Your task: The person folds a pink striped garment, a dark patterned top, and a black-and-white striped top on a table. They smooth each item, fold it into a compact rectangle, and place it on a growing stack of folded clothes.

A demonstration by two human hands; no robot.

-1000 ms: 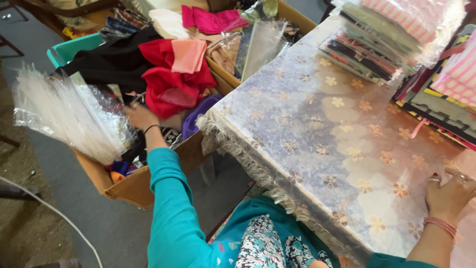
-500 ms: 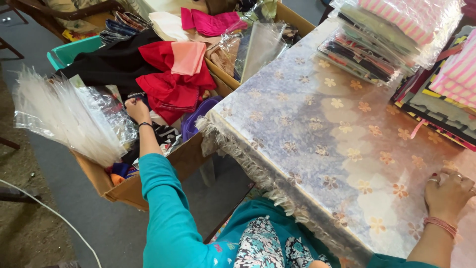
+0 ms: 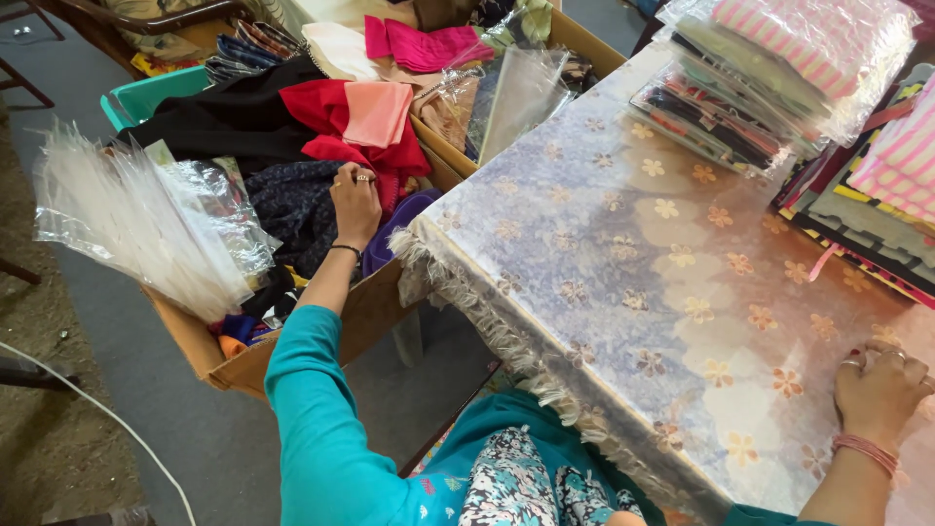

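My left hand [image 3: 355, 203] reaches into a cardboard box [image 3: 243, 362] at my left and rests on the folded red cloth [image 3: 331, 125], fingers curled at its edge beside a dark blue patterned fabric [image 3: 292, 205]. A peach cloth [image 3: 378, 112] lies on top of the red one. Whether the hand grips the red cloth is unclear. My right hand [image 3: 881, 390] lies on the floral tablecloth [image 3: 623, 263] at the near right of the table, fingers bent, holding nothing.
A bundle of clear plastic bags [image 3: 136, 224] sticks out of the box's left side. Black cloth [image 3: 224, 122] and pink cloth [image 3: 419, 44] lie farther back. Stacks of packaged fabrics [image 3: 760, 78] stand at the table's far right. A white cable [image 3: 97, 409] crosses the floor.
My left hand has moved from the clear bags at the box's left over to the red cloth. My right hand has stayed on the table.
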